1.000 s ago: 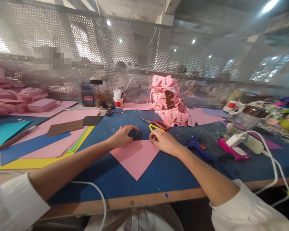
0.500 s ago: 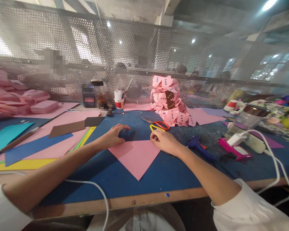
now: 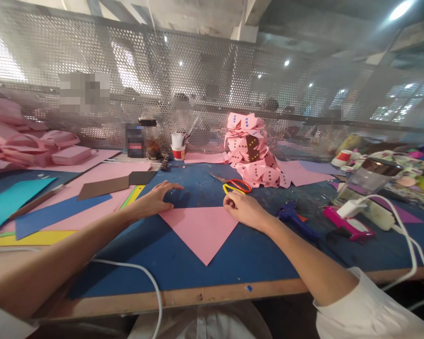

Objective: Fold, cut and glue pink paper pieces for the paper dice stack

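A pink sheet of paper (image 3: 205,230), folded into a triangle, lies on the blue work mat with its point toward me. At its far left corner is my left hand (image 3: 153,202), thumb and fingers spread apart, the thumb close to the fold. My right hand (image 3: 247,209) has its fingers curled together at the far right corner; the fingertips are partly hidden. Just beyond that hand are scissors (image 3: 238,185) with red and yellow handles. Farther back stands a stack of folded pink paper pieces (image 3: 249,150) with small dark and blue squares on them.
At right lie a blue glue gun (image 3: 295,219), a pink device (image 3: 348,223), a clear jar (image 3: 360,181) and white cables (image 3: 406,233). Coloured paper strips (image 3: 61,212) cover the left side. A paper cup (image 3: 178,152) stands before the perforated metal screen (image 3: 212,70).
My left hand has slid a little left along the fold, toward the paper's corner. My right hand stays at its corner. The whole view has shifted slightly.
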A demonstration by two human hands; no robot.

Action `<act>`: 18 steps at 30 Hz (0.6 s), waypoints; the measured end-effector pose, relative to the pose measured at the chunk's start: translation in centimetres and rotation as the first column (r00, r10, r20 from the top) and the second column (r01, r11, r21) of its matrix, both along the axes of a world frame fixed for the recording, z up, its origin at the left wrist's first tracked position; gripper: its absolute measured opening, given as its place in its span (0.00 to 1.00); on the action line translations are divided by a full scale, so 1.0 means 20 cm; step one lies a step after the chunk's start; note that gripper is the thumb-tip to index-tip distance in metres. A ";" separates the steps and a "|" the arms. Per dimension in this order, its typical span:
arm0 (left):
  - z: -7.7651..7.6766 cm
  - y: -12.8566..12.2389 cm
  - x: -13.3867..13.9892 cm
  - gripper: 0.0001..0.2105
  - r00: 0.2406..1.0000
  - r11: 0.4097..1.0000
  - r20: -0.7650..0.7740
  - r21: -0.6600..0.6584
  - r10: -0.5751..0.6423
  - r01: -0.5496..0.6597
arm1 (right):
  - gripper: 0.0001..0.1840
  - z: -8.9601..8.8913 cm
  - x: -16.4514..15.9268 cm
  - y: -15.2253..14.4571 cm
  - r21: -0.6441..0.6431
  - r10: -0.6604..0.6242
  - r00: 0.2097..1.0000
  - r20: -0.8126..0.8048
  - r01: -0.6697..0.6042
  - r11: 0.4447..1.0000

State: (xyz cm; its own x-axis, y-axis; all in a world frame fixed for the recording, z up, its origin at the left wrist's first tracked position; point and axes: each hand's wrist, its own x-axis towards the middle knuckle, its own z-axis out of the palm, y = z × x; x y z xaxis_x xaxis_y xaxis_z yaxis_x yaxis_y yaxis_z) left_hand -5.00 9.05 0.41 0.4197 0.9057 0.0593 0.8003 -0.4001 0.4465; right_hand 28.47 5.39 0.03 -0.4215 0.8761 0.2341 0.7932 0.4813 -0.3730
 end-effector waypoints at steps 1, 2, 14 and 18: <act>0.00 0.00 -0.01 0.33 1.000 1.000 -0.008 -0.001 0.005 -0.005 | 0.03 0.00 0.00 0.00 0.000 0.001 1.000 -0.001 -0.001 1.000; 0.00 0.00 -0.02 0.33 1.000 1.000 -0.014 -0.001 0.010 -0.010 | 0.03 0.00 0.00 0.00 0.000 0.002 1.000 -0.002 -0.002 1.000; 0.00 -0.02 -0.12 0.32 0.999 0.999 -0.034 0.029 0.023 -0.022 | 0.03 0.01 0.00 -0.01 0.001 0.002 1.000 -0.009 -0.002 1.000; -0.03 -0.01 -0.16 0.34 0.997 0.998 -0.057 0.029 0.055 -0.054 | 0.03 0.00 0.00 0.00 0.004 0.000 1.000 -0.008 0.000 1.000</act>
State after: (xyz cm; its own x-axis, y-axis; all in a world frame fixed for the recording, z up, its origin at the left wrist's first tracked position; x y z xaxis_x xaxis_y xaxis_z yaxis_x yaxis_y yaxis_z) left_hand -8.15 8.88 -0.09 0.3733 0.9257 0.0615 0.8453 -0.3667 0.3886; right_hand 28.40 5.30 0.11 -0.4200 0.8749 0.2412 0.7901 0.4833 -0.3771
